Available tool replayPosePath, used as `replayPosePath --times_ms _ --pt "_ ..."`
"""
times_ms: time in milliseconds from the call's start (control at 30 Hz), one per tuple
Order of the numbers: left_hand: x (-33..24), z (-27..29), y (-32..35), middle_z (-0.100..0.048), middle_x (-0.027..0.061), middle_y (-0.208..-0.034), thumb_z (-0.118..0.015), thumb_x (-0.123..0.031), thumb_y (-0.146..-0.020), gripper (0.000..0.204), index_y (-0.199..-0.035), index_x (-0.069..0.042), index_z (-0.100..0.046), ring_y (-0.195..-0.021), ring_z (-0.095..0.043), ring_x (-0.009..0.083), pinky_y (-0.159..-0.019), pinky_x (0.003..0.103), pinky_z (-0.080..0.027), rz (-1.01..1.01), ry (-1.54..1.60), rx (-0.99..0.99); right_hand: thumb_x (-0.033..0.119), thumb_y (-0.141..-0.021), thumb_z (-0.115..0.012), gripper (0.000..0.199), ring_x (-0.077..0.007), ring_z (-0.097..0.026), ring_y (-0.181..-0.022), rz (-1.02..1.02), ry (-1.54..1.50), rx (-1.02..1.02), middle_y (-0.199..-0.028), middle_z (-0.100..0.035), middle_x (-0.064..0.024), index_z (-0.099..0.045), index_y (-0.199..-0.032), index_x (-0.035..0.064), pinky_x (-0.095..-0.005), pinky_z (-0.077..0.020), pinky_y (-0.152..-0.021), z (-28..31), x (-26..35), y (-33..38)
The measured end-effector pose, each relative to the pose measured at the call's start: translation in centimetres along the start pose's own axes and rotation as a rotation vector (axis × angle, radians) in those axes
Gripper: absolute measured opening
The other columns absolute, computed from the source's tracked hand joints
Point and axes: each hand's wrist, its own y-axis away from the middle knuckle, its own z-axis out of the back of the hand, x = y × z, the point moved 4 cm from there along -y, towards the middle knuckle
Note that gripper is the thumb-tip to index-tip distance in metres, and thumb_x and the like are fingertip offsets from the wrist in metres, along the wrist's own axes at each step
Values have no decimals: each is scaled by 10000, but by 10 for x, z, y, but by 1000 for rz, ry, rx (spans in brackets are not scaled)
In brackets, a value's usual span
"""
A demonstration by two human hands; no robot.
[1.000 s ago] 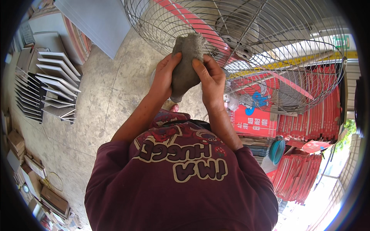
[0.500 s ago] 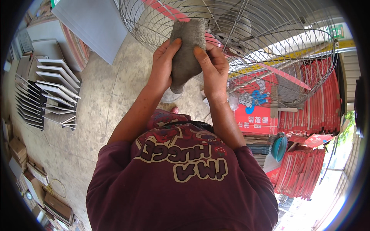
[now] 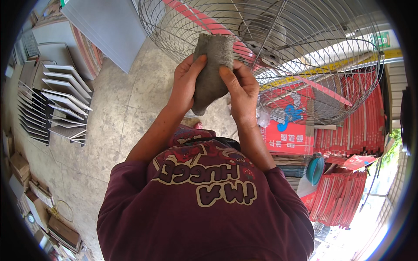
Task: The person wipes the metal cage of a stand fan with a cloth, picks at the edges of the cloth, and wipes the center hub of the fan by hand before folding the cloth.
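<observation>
Gripping a grey cloth (image 3: 210, 71) from both sides, the left hand (image 3: 185, 85) and right hand (image 3: 241, 93) curl their fingers around it, its top edge just beyond the fingertips against the fan's wire guard (image 3: 278, 56). Fingertips could slip between the wires, or the cloth could snag there.

— What's the floor like?
— Bare grey concrete floor (image 3: 126, 108), stained. A rack of grey tile samples (image 3: 65, 104) stands at nine o'clock.
— And at three o'clock?
— Stacks of red cartons (image 3: 348, 135), with bright daylight coming in at five o'clock.
</observation>
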Motion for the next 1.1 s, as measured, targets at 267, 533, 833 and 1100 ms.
replayPosePath --times_ms 267,533,833,1100 --pt "-17 -9 -15 -646 29 -875 -555 -187 -918 185 -976 -23 -618 -731 -597 78 -655 232 -486 -23 21 -27 94 -889 -611 200 -25 -496 -785 38 1 13 -882 -587 28 -585 -1057 -12 -169 -406 -693 -10 9 -21" --pt "4 34 -13 -642 33 -854 -562 -202 -912 189 -958 -27 -617 -729 -600 88 -649 239 -487 108 -10 -198 100 -875 -630 149 -15 -450 -695 -115 70 25 -772 -532 55 -605 -974 -9 -169 -373 -592 -7 -34 -24" --pt "-25 11 -18 -650 40 -905 -543 -177 -926 191 -996 -16 -617 -760 -603 84 -677 231 -489 -55 -6 -63 83 -882 -616 202 -25 -487 -774 -12 -18 53 -861 -569 30 -574 -1050 -21 -165 -402 -673 -24 0 -25" --pt "-16 26 -34 -644 36 -885 -557 -193 -914 201 -993 -16 -612 -758 -601 88 -683 232 -488 9 1 -64 89 -880 -622 198 -26 -496 -772 -19 -6 39 -857 -579 28 -587 -1041 -20 -170 -411 -683 -24 -16 -40"
